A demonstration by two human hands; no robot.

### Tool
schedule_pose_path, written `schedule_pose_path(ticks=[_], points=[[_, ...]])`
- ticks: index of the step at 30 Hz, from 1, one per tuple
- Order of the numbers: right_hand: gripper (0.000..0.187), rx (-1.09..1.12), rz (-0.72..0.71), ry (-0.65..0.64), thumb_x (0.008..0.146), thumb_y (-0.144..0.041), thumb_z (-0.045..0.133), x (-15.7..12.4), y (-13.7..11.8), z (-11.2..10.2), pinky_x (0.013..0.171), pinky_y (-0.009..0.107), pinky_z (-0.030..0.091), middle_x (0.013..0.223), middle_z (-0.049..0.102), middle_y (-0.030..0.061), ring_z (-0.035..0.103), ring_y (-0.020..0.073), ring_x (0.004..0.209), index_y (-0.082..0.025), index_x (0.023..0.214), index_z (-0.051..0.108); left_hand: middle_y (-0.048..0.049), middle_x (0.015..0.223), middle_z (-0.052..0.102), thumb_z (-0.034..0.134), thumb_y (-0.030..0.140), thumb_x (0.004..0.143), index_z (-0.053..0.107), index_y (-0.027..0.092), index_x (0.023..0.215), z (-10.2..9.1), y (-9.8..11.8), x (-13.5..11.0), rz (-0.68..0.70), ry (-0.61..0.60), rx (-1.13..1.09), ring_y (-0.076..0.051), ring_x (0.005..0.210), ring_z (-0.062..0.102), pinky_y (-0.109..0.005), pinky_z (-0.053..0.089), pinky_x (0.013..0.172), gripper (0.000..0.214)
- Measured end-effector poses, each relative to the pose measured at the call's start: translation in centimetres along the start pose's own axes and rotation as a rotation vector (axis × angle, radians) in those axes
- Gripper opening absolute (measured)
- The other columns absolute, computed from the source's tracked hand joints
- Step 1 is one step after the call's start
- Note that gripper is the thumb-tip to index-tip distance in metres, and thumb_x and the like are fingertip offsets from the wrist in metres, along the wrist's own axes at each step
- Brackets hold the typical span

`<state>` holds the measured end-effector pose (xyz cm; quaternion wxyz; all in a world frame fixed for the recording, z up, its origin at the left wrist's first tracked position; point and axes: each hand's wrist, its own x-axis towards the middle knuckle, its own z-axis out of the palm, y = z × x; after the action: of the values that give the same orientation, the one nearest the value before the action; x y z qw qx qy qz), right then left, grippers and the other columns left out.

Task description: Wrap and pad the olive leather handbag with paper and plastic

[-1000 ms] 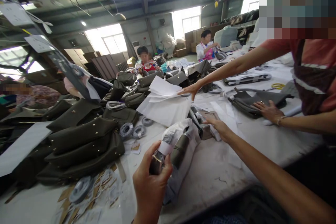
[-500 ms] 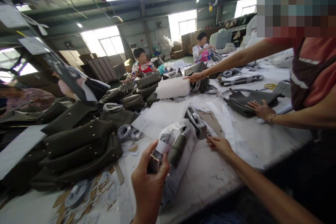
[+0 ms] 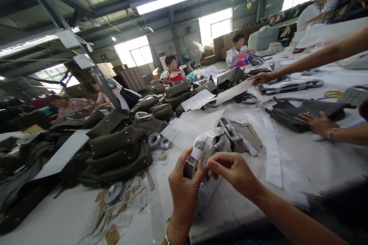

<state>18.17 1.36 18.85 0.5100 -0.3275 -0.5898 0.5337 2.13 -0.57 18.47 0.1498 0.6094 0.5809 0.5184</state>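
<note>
One bag [image 3: 208,195] inside pale wrapping [image 3: 208,137]; left hand [image 3: 184,185] clamped on its banded end [image 3: 196,154]; cannot tell whether right hand [image 3: 237,172] grips it.

One head camera at the table [image 3: 324,153]

Remotely, I look from the wearer's head, beside the table's near edge: forward and down, quite near the left hand [image 3: 185,183] and right hand [image 3: 234,170], then across to the windows [image 3: 215,25] beyond it.

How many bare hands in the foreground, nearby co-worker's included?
4: the left hand gripping a pale elongated wrapped bundle, the right hand beside it; a co-worker's hand on a flat grey bag, their other hand at a white paper sheet. Others may be hidden.
</note>
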Motion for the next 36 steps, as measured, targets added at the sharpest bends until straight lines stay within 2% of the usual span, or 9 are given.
schedule_pose_path(ticks=[3, 7, 11, 14, 16, 21, 24, 30, 36], points=[[0.04, -0.067, 0.052, 0.069, 0.083, -0.051, 0.07, 1.0, 0.9, 1.1, 0.05, 0.023, 0.041, 0.057, 0.062, 0.0016, 0.052, 0.0108, 0.051, -0.015, 0.068, 0.07, -0.0009, 0.094, 0.073, 0.068, 0.035, 0.084, 0.065, 0.025, 0.122, -0.1, 0.1, -0.2, -0.01, -0.008, -0.034, -0.012, 0.07, 0.064, -0.022, 0.051, 0.066, 0.04], [0.041, -0.164, 0.068, 0.089, 0.087, -0.051, 0.065, 1.1, 1.4, 1.1, 0.052, 0.023, 0.041, 0.057, 0.061, 0.0005, 0.052, 0.0114, 0.052, -0.015, 0.066, 0.068, -0.0019, 0.104, 0.073, 0.069, 0.033, 0.084, 0.066, 0.025, 0.121, -0.3, 0.2, -0.3, -0.002, -0.008, -0.051, -0.014, 0.083, 0.066, -0.022, 0.052, 0.075, 0.039], [0.032, -0.257, 0.013, 0.049, 0.092, -0.04, 0.059, 0.4, 0.9, 0.7, 0.061, 0.023, 0.044, 0.066, 0.066, 0.0003, 0.06, 0.0137, 0.064, -0.017, 0.072, 0.069, 0.0017, 0.083, 0.07, 0.069, 0.035, 0.084, 0.066, 0.025, 0.12, -0.3, 0.3, -0.4, -0.02, -0.008, -0.026, -0.01, 0.063, 0.059, -0.02, 0.048, 0.06, 0.038], [0.02, -0.3, -0.008, 0.043, 0.092, -0.032, 0.059, 0.0, 0.5, 0.5, 0.068, 0.024, 0.047, 0.079, 0.072, 0.0008, 0.064, 0.0162, 0.075, -0.019, 0.089, 0.074, 0.0051, 0.07, 0.063, 0.069, 0.036, 0.084, 0.066, 0.024, 0.119, -0.1, 0.4, -0.5, -0.008, 0.003, -0.021, -0.008, 0.053, 0.05, -0.019, 0.044, 0.054, 0.037], [0.021, -0.315, -0.012, 0.057, 0.092, -0.031, 0.058, 0.0, 0.6, 0.5, 0.07, 0.025, 0.048, 0.083, 0.073, 0.0012, 0.066, 0.0174, 0.078, -0.021, 0.098, 0.075, 0.0052, 0.069, 0.062, 0.069, 0.035, 0.084, 0.066, 0.025, 0.119, 0.1, 0.3, -0.6, 0.002, 0.008, -0.007, -0.009, 0.054, 0.051, -0.019, 0.044, 0.054, 0.036], [0.023, -0.268, -0.027, 0.11, 0.091, -0.029, 0.057, 0.0, 1.1, 1.0, 0.072, 0.027, 0.05, 0.088, 0.074, 0.0028, 0.066, 0.0193, 0.081, -0.02, 0.101, 0.075, -0.0013, 0.088, 0.071, 0.069, 0.032, 0.083, 0.066, 0.024, 0.12, 0.3, 0.1, -1.0, -0.007, 0.02, -0.007, -0.015, 0.073, 0.065, -0.025, 0.052, 0.068, 0.038], [0.023, -0.229, -0.012, 0.134, 0.09, -0.028, 0.056, 0.1, 1.4, 1.4, 0.066, 0.026, 0.05, 0.081, 0.073, 0.0024, 0.066, 0.0191, 0.075, -0.02, 0.1, 0.076, -0.0035, 0.099, 0.072, 0.068, 0.031, 0.083, 0.065, 0.024, 0.121, 0.2, 0.0, -1.0, -0.012, 0.022, -0.022, -0.018, 0.087, 0.068, -0.028, 0.055, 0.078, 0.038], [0.024, -0.235, 0.042, 0.187, 0.089, -0.03, 0.055, 0.4, 1.7, 1.9, 0.05, 0.025, 0.045, 0.06, 0.065, -0.0015, 0.058, 0.0143, 0.048, -0.02, 0.1, 0.074, -0.0044, 0.1, 0.074, 0.068, 0.03, 0.084, 0.066, 0.022, 0.12, 0.4, 0.2, -1.1, 0.008, 0.031, -0.027, -0.017, 0.083, 0.07, -0.027, 0.056, 0.073, 0.037], [0.011, -0.333, 0.021, 0.269, 0.079, -0.022, 0.062, 0.7, 1.2, 1.4, 0.054, 0.025, 0.04, 0.063, 0.064, 0.0005, 0.054, 0.014, 0.055, -0.018, 0.078, 0.072, -0.0056, 0.116, 0.07, 0.067, 0.028, 0.085, 0.064, 0.025, 0.12, 0.7, -0.2, -1.3, 0.094, 0.007, -0.042, -0.02, 0.106, 0.066, -0.033, 0.053, 0.093, 0.035]])
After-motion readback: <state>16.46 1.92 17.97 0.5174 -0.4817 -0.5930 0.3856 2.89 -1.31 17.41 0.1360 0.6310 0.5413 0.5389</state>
